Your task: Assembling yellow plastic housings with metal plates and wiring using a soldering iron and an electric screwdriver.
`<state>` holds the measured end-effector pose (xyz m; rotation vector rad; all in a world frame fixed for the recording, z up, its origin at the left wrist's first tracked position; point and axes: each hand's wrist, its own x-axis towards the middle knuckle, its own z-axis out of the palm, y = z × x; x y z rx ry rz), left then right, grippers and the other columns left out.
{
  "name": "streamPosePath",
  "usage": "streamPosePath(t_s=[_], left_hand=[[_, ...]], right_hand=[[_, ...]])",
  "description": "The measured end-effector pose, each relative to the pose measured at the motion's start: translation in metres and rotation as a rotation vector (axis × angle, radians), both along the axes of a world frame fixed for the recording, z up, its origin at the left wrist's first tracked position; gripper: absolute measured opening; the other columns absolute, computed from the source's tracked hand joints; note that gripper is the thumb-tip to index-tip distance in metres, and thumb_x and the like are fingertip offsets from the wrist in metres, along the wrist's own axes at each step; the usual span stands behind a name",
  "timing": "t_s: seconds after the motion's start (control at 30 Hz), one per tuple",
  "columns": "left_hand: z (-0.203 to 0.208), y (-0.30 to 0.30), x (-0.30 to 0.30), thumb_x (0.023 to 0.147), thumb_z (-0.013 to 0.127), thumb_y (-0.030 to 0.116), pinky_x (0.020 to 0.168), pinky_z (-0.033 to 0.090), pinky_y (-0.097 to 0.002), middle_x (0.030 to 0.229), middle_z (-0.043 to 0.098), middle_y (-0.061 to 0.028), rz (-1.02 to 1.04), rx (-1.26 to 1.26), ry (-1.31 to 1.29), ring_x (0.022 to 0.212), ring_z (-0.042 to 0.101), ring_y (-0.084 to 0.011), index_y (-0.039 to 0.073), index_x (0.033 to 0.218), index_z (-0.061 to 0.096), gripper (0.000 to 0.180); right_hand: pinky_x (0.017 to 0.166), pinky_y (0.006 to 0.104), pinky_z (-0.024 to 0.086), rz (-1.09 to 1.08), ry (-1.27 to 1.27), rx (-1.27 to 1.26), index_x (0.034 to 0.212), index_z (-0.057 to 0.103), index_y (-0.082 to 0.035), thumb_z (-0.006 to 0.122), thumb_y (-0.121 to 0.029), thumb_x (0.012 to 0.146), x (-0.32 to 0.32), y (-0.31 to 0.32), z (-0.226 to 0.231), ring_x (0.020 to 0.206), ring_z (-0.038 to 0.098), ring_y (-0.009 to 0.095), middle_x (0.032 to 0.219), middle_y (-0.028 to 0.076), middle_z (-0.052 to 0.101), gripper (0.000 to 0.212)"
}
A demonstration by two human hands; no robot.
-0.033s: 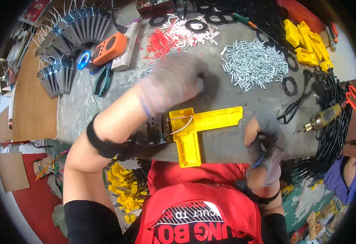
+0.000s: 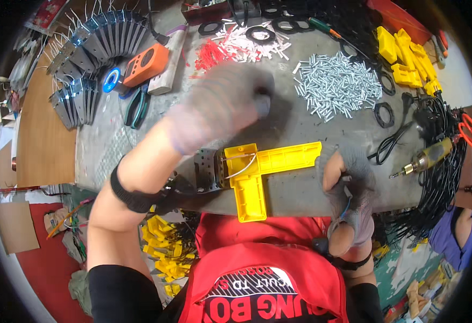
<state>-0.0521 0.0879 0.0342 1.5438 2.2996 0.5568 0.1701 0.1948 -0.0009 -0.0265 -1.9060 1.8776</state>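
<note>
Our left grey-striped gloved hand (image 2: 228, 97) has shifted slightly left (blurred, we can't tell its grip). Right grey-gloved hand (image 2: 358, 171) curled, contents unclear, near our yellow T-shaped plastic shell (image 2: 249, 185), frame centre.

orange box-shaped device (image 2: 145, 65) | blue-rimmed spool (image 2: 111, 79) just beside it | green-handled pliers (image 2: 141, 110) near | brown board (image 2: 47, 140), left

A casing (image 2: 251, 185) lies at the counter's (image 2: 295, 188) near edge, a metal plate (image 2: 208, 169) just left of it. Toward the far left corner, brackets (image 2: 101, 40) lie behind a spool (image 2: 112, 79), pliers (image 2: 137, 107) before it. Screws (image 2: 337, 85) lie behind the casing, rightward; a power screwdriver (image 2: 431, 156) lies by the right edge.
</note>
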Motion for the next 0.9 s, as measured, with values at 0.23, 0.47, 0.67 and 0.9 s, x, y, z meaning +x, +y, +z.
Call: streamPosePath(t_s=[0.23,0.47,0.67,0.9], left_hand=[[0.020,-0.054,0.050,0.082,0.073,0.024,0.073,0.049,-0.0247,0.086,0.066,-0.0041,0.470,0.566,-0.953,0.078,0.061,-0.0111,0.003,0.097,0.066,0.026],[0.008,-0.069,0.062,0.083,0.070,0.014,0.065,0.048,-0.0243,0.082,0.066,-0.0016,0.339,0.427,-0.510,0.072,0.062,-0.0100,0.002,0.090,0.067,0.015],[0.005,-0.075,0.056,0.080,0.071,0.017,0.058,0.043,-0.0228,0.075,0.058,0.0025,0.290,0.375,-0.823,0.065,0.054,-0.0065,0.005,0.088,0.064,0.016],[0.006,-0.086,0.052,0.079,0.071,0.017,0.059,0.041,-0.0197,0.077,0.056,0.0032,0.328,0.344,-0.938,0.066,0.051,-0.0045,0.007,0.086,0.062,0.016]], right_hand=[[0.052,0.0240,0.038,-0.275,-0.359,0.019,0.076,0.057,-0.004,0.073,-0.009,0.081,-0.033,-0.021,0.014,0.061,0.047,0.004,0.068,-0.003,0.054,0.017],[0.064,0.0244,0.049,-0.253,-0.268,0.048,0.093,0.068,-0.001,0.069,-0.007,0.085,-0.045,-0.037,0.022,0.072,0.060,0.006,0.079,0.001,0.066,0.010],[0.057,0.0216,0.042,-0.270,-0.277,0.057,0.085,0.068,-0.004,0.071,-0.009,0.081,-0.046,-0.038,0.023,0.063,0.051,0.004,0.070,-0.005,0.058,0.007],[0.062,0.0221,0.041,-0.189,-0.306,0.213,0.081,0.066,-0.004,0.072,-0.009,0.081,-0.053,-0.041,0.019,0.070,0.051,0.004,0.075,-0.004,0.059,0.008]])
